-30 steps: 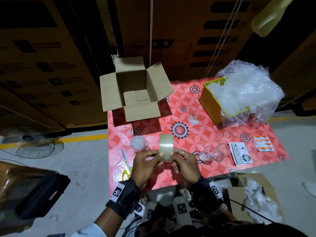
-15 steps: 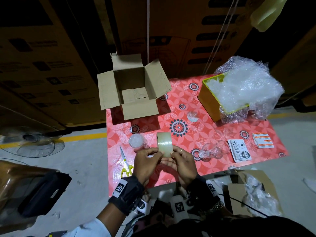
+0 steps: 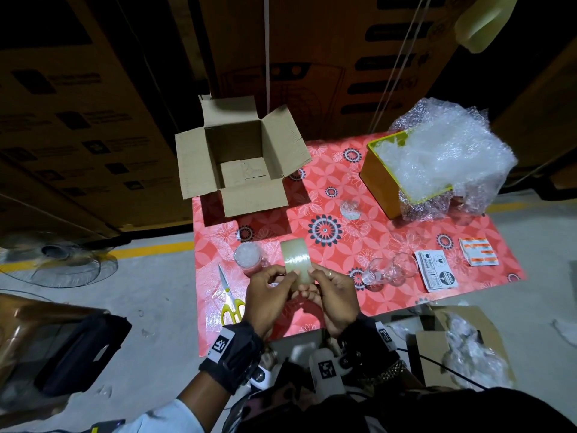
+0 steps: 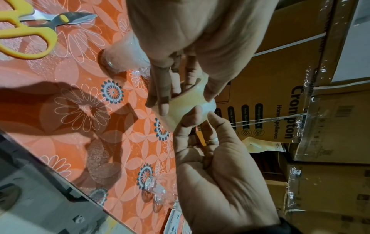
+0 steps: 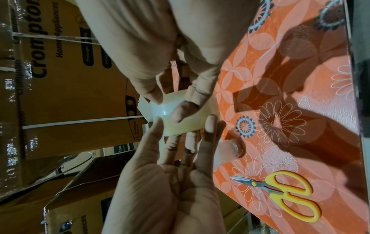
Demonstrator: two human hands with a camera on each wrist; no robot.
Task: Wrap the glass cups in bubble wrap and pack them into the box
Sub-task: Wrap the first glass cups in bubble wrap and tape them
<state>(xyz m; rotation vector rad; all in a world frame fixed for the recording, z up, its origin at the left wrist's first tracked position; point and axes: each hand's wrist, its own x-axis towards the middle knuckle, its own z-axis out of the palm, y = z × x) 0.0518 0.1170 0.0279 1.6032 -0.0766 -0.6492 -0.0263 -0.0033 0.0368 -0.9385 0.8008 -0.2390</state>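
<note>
Above the table [image 3: 406, 245], left hand [image 3: 268, 295] and right hand [image 3: 334, 298] both grip the tape roll [image 3: 296, 263], probably hunting its loose end.

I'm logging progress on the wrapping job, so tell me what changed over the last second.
Little changed. Both hands kept the tape roll above the table; the left hand and right hand shifted their fingers slightly on it, as if hunting for the tape's end. Wrapped cup, scissors, bare glasses and open box stayed put.
</note>
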